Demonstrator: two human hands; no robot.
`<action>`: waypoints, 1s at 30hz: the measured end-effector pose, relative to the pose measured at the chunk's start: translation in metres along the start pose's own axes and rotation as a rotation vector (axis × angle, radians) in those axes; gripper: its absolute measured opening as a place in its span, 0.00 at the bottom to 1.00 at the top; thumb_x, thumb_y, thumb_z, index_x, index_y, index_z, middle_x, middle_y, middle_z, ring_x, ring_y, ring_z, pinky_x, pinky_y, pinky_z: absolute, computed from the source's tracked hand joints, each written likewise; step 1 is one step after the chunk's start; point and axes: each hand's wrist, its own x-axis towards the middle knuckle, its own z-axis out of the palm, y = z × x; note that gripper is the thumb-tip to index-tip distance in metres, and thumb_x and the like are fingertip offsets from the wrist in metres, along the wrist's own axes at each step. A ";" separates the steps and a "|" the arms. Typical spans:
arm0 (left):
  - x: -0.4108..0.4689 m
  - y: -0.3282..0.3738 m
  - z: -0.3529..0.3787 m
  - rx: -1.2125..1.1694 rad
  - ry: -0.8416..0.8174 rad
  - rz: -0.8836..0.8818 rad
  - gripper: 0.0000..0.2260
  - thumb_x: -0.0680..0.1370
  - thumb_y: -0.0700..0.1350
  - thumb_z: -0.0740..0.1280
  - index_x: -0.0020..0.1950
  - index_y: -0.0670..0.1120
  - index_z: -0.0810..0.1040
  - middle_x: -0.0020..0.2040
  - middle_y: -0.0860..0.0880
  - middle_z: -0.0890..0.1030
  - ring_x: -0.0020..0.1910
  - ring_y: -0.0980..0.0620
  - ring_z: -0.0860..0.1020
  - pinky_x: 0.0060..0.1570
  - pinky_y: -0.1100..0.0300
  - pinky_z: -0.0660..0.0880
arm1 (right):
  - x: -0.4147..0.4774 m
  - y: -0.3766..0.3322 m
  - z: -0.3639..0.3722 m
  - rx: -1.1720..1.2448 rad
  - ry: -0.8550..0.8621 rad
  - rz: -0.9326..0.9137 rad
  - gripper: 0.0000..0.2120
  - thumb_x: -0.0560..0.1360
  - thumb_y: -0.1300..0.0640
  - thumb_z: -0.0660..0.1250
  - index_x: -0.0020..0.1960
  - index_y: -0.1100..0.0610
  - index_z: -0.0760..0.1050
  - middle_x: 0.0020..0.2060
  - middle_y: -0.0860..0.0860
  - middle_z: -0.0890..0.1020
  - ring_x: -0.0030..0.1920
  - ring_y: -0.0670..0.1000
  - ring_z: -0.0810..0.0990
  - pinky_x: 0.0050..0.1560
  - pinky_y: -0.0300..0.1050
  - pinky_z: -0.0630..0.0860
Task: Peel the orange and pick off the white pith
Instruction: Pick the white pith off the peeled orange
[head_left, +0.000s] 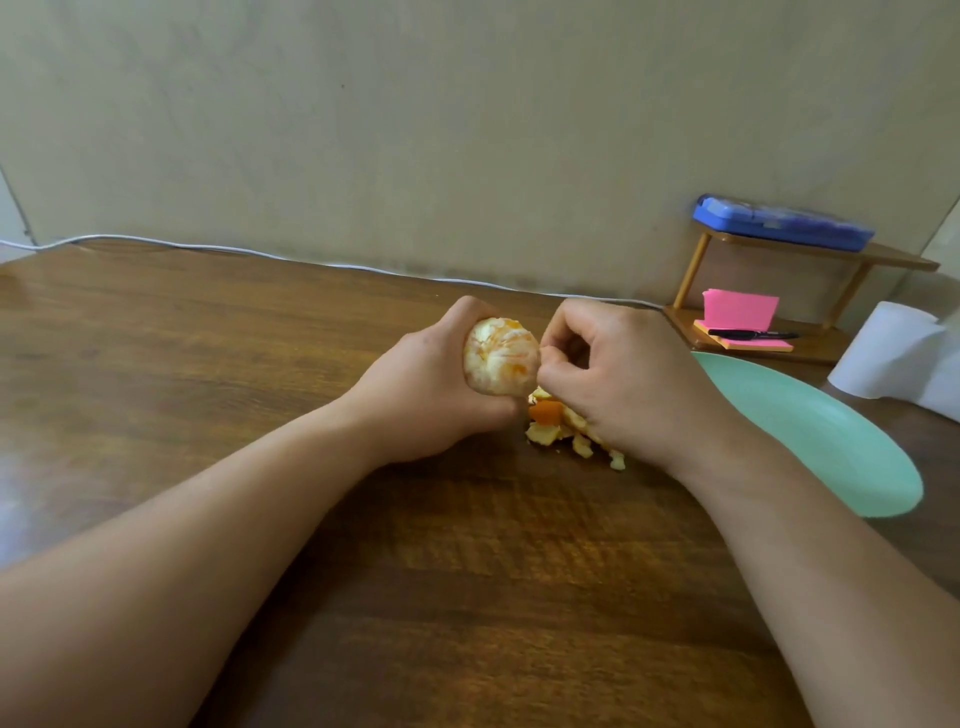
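Observation:
My left hand (421, 384) grips the peeled orange (500, 356), which shows pale flesh streaked with white pith and a few orange patches. My right hand (618, 379) is at the orange's right side, its thumb and forefinger pinched together against the fruit's surface on a bit of pith. A small heap of peel pieces (558, 428) lies on the wooden table (260, 364) just below and between the two hands, partly hidden under my right hand.
A mint-green plate (826, 441) lies to the right of my right hand. Behind it stand a small wooden shelf (810, 260) with a blue box, pink sticky notes and a pen, and a white paper roll (888, 358). A white cable runs along the wall.

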 end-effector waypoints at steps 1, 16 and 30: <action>0.001 -0.001 0.000 -0.043 -0.009 -0.004 0.30 0.69 0.57 0.82 0.66 0.62 0.71 0.53 0.57 0.82 0.49 0.59 0.82 0.48 0.56 0.82 | 0.001 0.002 0.000 0.048 0.005 0.032 0.06 0.79 0.54 0.71 0.43 0.47 0.79 0.37 0.44 0.82 0.40 0.44 0.81 0.38 0.43 0.77; 0.000 0.000 -0.001 -0.072 0.030 -0.019 0.32 0.68 0.62 0.82 0.67 0.63 0.71 0.54 0.59 0.82 0.51 0.61 0.82 0.51 0.58 0.82 | 0.004 0.005 -0.005 0.219 -0.078 0.224 0.03 0.84 0.51 0.67 0.56 0.45 0.79 0.46 0.44 0.85 0.40 0.44 0.87 0.39 0.42 0.81; -0.002 0.008 -0.003 -0.029 0.108 -0.053 0.27 0.70 0.60 0.80 0.64 0.59 0.72 0.49 0.58 0.82 0.46 0.60 0.81 0.46 0.55 0.82 | -0.002 -0.008 0.006 0.237 0.109 -0.063 0.05 0.78 0.56 0.76 0.50 0.47 0.83 0.45 0.46 0.84 0.44 0.48 0.83 0.44 0.49 0.81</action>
